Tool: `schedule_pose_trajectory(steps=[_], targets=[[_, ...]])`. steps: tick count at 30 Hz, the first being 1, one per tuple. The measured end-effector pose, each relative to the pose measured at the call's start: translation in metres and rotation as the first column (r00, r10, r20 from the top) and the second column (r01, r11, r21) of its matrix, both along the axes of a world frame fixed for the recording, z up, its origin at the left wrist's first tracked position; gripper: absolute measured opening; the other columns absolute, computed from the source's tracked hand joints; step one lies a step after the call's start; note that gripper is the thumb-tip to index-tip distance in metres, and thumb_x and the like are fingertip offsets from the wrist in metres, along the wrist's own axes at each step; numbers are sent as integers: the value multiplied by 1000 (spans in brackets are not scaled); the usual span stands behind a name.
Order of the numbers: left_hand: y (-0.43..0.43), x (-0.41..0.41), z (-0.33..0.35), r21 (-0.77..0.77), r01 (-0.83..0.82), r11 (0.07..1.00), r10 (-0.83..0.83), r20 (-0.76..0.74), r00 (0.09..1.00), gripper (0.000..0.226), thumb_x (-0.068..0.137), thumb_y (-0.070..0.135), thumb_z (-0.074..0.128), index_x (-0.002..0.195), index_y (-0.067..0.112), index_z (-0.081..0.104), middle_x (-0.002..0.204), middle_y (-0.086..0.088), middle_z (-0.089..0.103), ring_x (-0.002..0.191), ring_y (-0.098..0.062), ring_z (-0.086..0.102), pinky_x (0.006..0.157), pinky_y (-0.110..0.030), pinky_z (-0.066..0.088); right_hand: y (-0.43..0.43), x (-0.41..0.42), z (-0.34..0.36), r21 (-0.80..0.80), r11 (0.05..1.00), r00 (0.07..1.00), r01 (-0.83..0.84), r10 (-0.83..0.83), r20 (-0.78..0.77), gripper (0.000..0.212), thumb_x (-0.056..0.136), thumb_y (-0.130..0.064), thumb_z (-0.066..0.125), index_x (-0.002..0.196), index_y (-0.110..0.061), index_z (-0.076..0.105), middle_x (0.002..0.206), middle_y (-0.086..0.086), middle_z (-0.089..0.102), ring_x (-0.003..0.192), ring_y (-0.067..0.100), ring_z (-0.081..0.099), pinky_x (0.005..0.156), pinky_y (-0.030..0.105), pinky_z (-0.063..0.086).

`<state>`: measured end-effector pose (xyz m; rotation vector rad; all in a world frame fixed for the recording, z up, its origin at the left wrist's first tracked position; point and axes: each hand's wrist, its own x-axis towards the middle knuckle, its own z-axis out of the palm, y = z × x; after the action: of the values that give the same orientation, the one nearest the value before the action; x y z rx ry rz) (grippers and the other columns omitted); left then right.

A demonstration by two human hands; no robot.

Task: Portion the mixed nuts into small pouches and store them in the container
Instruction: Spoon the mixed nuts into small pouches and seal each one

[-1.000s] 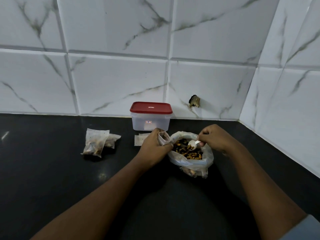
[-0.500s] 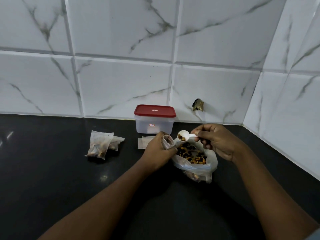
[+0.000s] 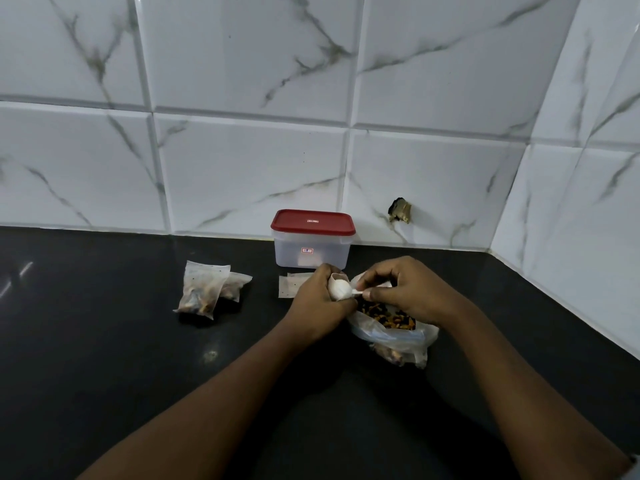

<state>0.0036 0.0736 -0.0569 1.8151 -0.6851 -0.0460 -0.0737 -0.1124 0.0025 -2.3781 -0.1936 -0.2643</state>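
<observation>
Labels: sticker [image 3: 307, 250] on container [image 3: 311, 261] and mark on its red lid [image 3: 313, 221] are too small to read. Black countertop [image 3: 138, 358], white marbled tile wall [image 3: 242, 168], chipped hole [image 3: 400, 211]. Filled pouches [image 3: 204, 289] sit at left, empty pouches [image 3: 291, 287] beside container. Left hand [image 3: 318, 299] has fingers curled round small pouch [image 3: 335, 277]. Right hand [image 3: 408, 289] pinches spoon [image 3: 341, 289] at pouch mouth, over open nut bag [image 3: 391, 336].

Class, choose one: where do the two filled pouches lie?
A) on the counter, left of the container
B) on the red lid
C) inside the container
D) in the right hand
A: the filled pouches lie on the black counter, left of the container, whose red lid is on.
</observation>
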Motion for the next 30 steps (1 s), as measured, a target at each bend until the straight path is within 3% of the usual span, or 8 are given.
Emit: schedule_pose_trajectory(steps=[2, 6, 8, 12, 17, 22, 26, 30], targets=[[0, 0, 1, -1, 5, 1000, -5, -3, 1000, 34, 88, 19, 79, 114, 25, 57, 106, 6, 65, 96, -10, 65, 76, -25, 56, -1, 0, 0, -3, 1000, 1000, 3, -3, 13, 14, 93, -19, 77, 99, -29, 82, 100, -12, 79, 93, 7, 73, 88, 36, 58], [2, -3, 5, 9, 1, 1000, -1, -10, 1000, 36, 91, 19, 76, 119, 25, 54, 109, 12, 62, 100, -4, 61, 76, -20, 49, -17, -1, 8, 179, 971, 974, 157, -183, 136, 12, 92, -19, 77, 91, -31, 81, 89, -10, 77, 75, 2, 65, 72, 29, 52], [2, -3, 5, 8, -10, 1000, 10, -10, 1000, 36, 92, 20, 76, 117, 27, 52, 108, 13, 61, 99, -2, 60, 75, -18, 48, -27, -1, 9, 94, 968, 960, 234, -245, 138, 14, 92, -16, 74, 87, -29, 79, 88, -11, 76, 80, 2, 67, 73, 27, 52], [1, -4, 5, -6, -16, 1000, 16, -33, 999, 36, 93, 25, 76, 116, 29, 49, 109, 10, 61, 99, -5, 61, 75, -20, 49, -34, 1, -2, -235, 927, 956, 291, -291, 34, 14, 92, -18, 70, 90, -30, 77, 92, -14, 73, 88, 3, 67, 71, 24, 47], [1, -4, 6, -38, -14, 999, 12, -49, 999, 44, 92, 29, 78, 123, 27, 46, 114, 5, 63, 103, -9, 63, 78, -24, 52, -26, 5, -9, -325, 912, 959, 250, -279, -44, 13, 97, -20, 68, 98, -26, 79, 95, -10, 73, 84, 5, 68, 70, 23, 52], [1, -4, 6, -48, -10, 999, 6, -70, 998, 45, 92, 26, 78, 123, 26, 46, 113, 4, 63, 102, -9, 63, 78, -24, 53, -30, 1, 0, -336, 888, 935, 313, -351, -57, 12, 93, -24, 70, 85, -22, 78, 81, -4, 75, 74, 12, 70, 64, 29, 54], [1, -4, 7, -33, -3, 999, 1, -70, 998, 45, 91, 25, 78, 123, 25, 46, 112, 4, 63, 103, -10, 63, 83, -28, 56, -28, 0, -1, -250, 910, 926, 332, -364, -96, 16, 93, -19, 67, 81, -19, 77, 72, -3, 76, 60, 4, 65, 59, 25, 46], [1, -4, 7, -39, -11, 999, 8, -67, 998, 45, 91, 24, 79, 123, 26, 47, 112, 4, 63, 101, -9, 63, 80, -25, 54, -30, 0, -2, -181, 917, 914, 354, -381, -139, 18, 93, -17, 66, 79, -16, 77, 70, -2, 77, 65, 12, 69, 62, 30, 49]])
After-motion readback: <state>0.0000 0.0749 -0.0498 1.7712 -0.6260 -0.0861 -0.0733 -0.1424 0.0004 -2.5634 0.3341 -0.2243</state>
